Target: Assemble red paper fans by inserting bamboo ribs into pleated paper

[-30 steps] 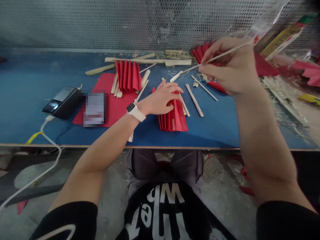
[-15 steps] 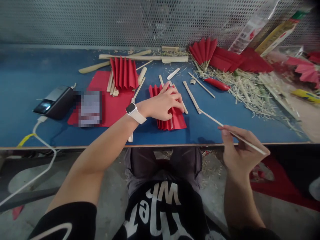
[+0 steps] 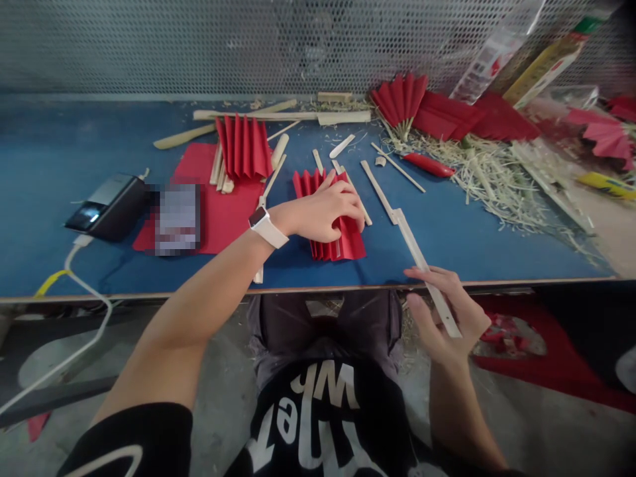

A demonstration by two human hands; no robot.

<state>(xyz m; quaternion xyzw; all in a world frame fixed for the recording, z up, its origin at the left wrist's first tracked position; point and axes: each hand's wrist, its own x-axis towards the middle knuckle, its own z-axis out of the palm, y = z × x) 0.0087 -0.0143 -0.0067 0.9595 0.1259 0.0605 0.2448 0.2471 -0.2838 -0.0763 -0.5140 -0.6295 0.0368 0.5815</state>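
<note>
My left hand (image 3: 332,211) lies over a pleated sheet of red paper (image 3: 352,244) near the front edge, its curled fingers holding the folds down. In my right hand (image 3: 450,311) is a flat pale wooden strip (image 3: 413,242), held on a slant past the table's edge with its broad face up. The strip's far end meets or overlaps the near end of another wooden strip (image 3: 378,189) lying on the table; whether they are joined I cannot tell. Thin wooden pieces (image 3: 358,199) lie partly under the red paper. A short pale piece (image 3: 342,146) rests beyond it.
On the left are a phone (image 3: 177,218), a dark device (image 3: 106,205) with a white cable and a second pleated red paper (image 3: 244,147). At the right sit a red-handled tool (image 3: 428,164), shavings (image 3: 501,182), a finished-looking red fan (image 3: 400,103) and bottles (image 3: 546,66) against the mesh panel.
My right hand has moved left and a little lower, and the strip in it has turned from edge-on to flat. My left hand stays on the pleated red paper.
</note>
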